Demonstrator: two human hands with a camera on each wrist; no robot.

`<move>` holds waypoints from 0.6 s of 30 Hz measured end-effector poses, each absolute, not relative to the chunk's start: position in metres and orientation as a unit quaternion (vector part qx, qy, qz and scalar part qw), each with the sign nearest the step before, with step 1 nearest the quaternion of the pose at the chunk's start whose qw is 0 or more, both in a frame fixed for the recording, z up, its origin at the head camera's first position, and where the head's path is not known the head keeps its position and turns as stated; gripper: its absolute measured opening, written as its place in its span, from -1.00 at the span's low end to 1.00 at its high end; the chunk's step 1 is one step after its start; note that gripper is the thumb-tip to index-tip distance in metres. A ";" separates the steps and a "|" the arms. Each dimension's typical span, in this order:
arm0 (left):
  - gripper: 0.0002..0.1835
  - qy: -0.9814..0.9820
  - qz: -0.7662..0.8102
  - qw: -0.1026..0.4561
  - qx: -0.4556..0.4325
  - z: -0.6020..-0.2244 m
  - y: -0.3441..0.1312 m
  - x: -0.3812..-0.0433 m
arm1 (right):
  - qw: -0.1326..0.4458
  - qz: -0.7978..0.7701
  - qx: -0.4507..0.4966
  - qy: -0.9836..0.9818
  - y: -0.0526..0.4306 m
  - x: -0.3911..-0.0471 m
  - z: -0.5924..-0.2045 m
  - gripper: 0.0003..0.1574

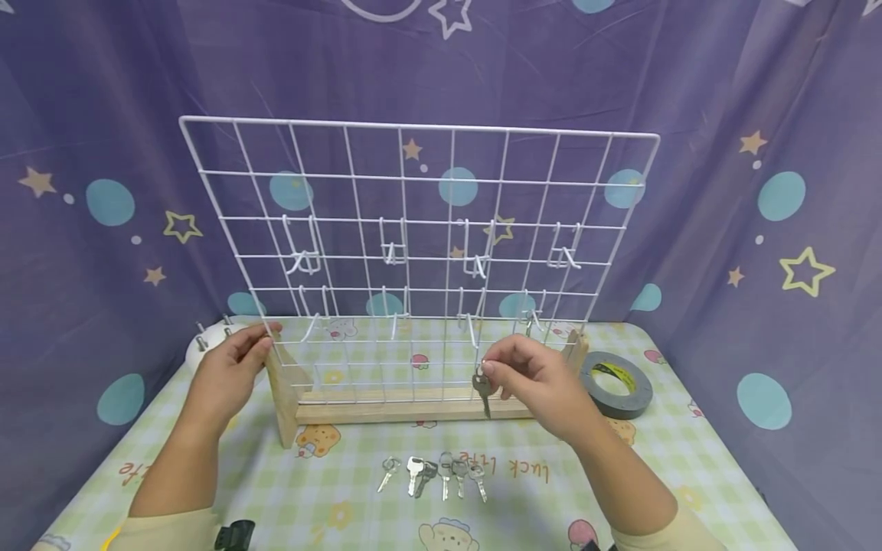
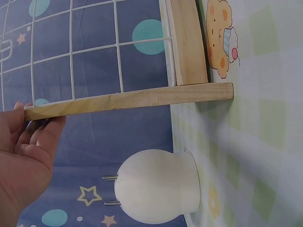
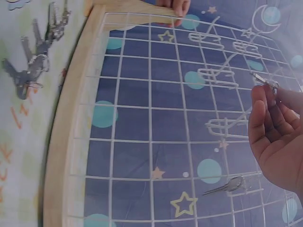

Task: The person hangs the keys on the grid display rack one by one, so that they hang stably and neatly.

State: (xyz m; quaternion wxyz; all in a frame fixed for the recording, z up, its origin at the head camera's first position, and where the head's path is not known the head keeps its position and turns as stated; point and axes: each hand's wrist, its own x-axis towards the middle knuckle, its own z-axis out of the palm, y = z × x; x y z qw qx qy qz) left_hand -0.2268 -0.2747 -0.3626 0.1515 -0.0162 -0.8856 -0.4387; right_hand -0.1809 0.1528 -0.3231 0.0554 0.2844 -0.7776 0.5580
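A white wire grid [image 1: 427,179] leans in a wooden stand, with two rows of white hooks [image 1: 477,265] on it. My left hand [image 1: 230,375] grips the top of the stand's left side post [image 2: 128,100], thumb on one side and fingers on the other. In front of the lower hooks, my right hand [image 1: 537,379] pinches a key [image 1: 485,392] by its ring, and the key dangles downward. Another key [image 3: 235,183] hangs from the lower hook at the far right, partly behind the right hand in the head view.
Several loose keys [image 1: 416,474] lie in a row on the checked tablecloth [image 1: 344,459] before the stand. A grey tape roll [image 1: 637,394] lies to the right. Behind the left post stands a rounded white object [image 2: 156,187] with metal pegs. Purple curtains [image 1: 779,321] surround the table.
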 end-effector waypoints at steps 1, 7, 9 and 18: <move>-0.47 -0.886 -0.437 0.152 -0.016 -0.363 -0.275 -0.227 | 0.061 0.559 0.283 -0.777 0.152 -0.181 -0.321 -0.93; -0.47 -0.889 -0.431 0.153 -0.011 -0.364 -0.276 -0.228 | 0.080 0.566 0.266 -0.776 0.148 -0.183 -0.314 -0.89; -0.48 -0.889 -0.431 0.154 -0.012 -0.364 -0.275 -0.227 | 0.085 0.568 0.259 -0.777 0.147 -0.184 -0.314 -0.87; -0.48 -0.886 -0.436 0.155 -0.011 -0.363 -0.274 -0.226 | 0.083 0.564 0.225 -0.790 0.144 -0.194 -0.319 -0.85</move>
